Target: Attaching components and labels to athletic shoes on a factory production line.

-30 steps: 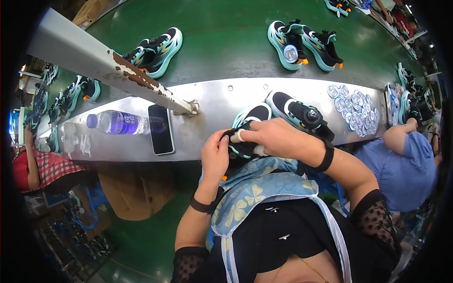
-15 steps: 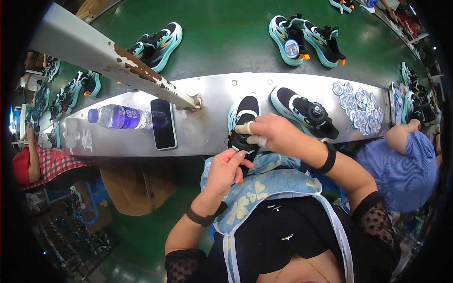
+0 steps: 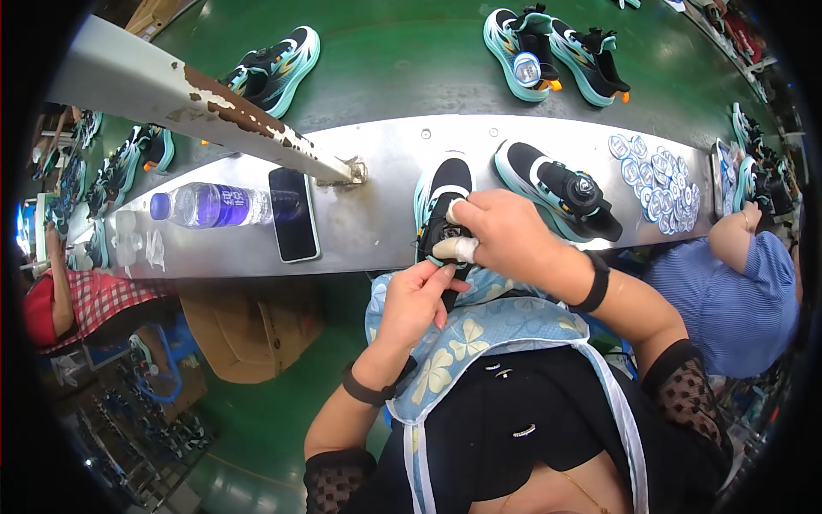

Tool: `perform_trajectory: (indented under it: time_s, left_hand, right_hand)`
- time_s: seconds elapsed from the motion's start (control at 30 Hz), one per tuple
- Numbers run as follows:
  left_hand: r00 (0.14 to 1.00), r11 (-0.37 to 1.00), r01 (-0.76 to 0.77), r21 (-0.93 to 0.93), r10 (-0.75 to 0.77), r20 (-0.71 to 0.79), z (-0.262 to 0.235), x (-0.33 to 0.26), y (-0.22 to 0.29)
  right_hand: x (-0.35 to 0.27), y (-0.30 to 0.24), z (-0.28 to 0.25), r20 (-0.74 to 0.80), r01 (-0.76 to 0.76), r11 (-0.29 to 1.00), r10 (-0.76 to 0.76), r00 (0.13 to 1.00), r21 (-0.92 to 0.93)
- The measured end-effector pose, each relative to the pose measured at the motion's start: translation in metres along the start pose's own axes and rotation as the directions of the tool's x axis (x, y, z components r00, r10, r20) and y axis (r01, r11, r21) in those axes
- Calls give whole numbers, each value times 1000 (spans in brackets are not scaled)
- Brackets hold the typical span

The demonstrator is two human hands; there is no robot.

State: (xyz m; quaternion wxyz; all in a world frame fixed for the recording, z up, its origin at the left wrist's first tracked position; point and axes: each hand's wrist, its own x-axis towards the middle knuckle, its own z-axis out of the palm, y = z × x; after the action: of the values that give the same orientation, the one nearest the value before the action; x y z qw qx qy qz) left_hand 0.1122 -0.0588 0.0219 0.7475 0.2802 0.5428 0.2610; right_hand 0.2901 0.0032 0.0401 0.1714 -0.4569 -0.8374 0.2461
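Observation:
A black sneaker (image 3: 449,182) with white and mint-green trim lies toe away from me at the metal ledge's near edge. My left hand (image 3: 409,301) pinches the rim of its heel opening between thumb and fingers. Over its upper, my right hand (image 3: 507,230) has thumb and forefinger, both in pale finger covers, set around the dark tongue area. What exactly lies between those fingertips is partly hidden. Right of it stands the matching sneaker (image 3: 548,190), with a round black dial (image 3: 586,190) on its tongue.
Round blue-and-white tags (image 3: 659,190) lie heaped on the ledge (image 3: 385,224) at right. A water bottle (image 3: 210,206) and phone (image 3: 294,214) lie left, beside a chipped white post (image 3: 231,107). More sneakers (image 3: 518,60) stand on the green surface beyond. A person in blue stripes (image 3: 728,295) sits right.
My right thumb and forefinger have spread further apart over the sneaker's tongue. The left hand keeps its hold on the heel rim. The whole view has shifted slightly.

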Motion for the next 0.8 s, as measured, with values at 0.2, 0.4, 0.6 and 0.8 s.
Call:
perform_trajectory:
  time_s: [0.2,0.4,0.6,0.8]
  left_hand:
    - [1000,997,-26,71,28,-14,5,-2,-2]
    - [1000,1000,-2,23,3,-14,2,-2,-1]
    - [999,999,-20,30,21,-30,8,-2,-4]
    - [999,1000,-13,-17,13,-33,7,-2,-4]
  right_hand:
    - [-7,2,2,30,22,992,-26,999,122]
    - [0,1,-13,34,-34,965,26,999,261]
    - [-10,0,11,-64,29,998,-25,998,50]
    - [4,7,-19,216,-53,940,-22,976,338]
